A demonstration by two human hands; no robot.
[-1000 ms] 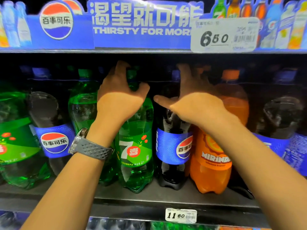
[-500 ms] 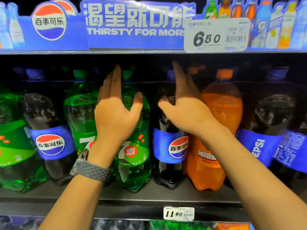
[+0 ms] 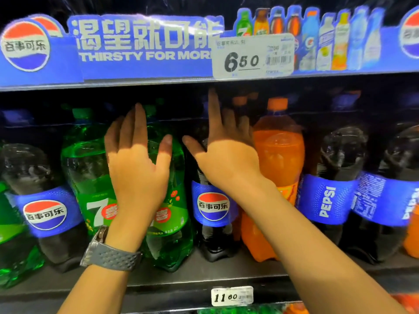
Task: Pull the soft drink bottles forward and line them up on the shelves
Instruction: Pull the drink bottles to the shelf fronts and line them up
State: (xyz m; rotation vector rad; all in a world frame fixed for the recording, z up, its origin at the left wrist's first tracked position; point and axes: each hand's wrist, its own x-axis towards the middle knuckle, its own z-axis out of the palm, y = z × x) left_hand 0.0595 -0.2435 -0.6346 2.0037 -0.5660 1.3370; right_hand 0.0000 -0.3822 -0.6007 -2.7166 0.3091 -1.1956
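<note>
Fronting two hands [image 3: 138, 171]: two 7-Up bottles [image 3: 86, 168].

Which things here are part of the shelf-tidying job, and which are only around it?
Part of the job:
- green 7 bottle
- cola bottle
- orange bottle
- left hand
- right hand
- shelf

Only around:
- price tag 11.60
- price tag 6.50
- blue banner
- wristwatch
</note>
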